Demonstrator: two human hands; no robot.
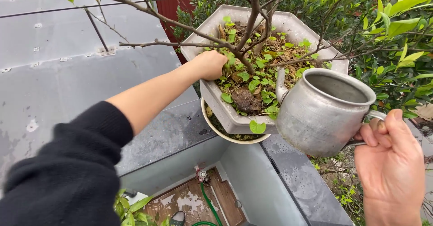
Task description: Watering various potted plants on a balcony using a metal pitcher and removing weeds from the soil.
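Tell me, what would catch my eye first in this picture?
Probably the dented metal watering pot at the right, held by its handle in the right hand, with its spout toward the plant. Next, the grey hexagonal planter in the middle, full of small green leaves and bare branches, perched at a roof's edge. The left hand, on a black-sleeved arm, reaches into its soil.

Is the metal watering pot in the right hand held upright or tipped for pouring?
Upright. The metal watering pot has its open mouth facing up, its spout rises beside the planter, and no water flows. The right hand grips its handle.

Bare branches [180,27] cross above the planter [234,117]; its left side is open.
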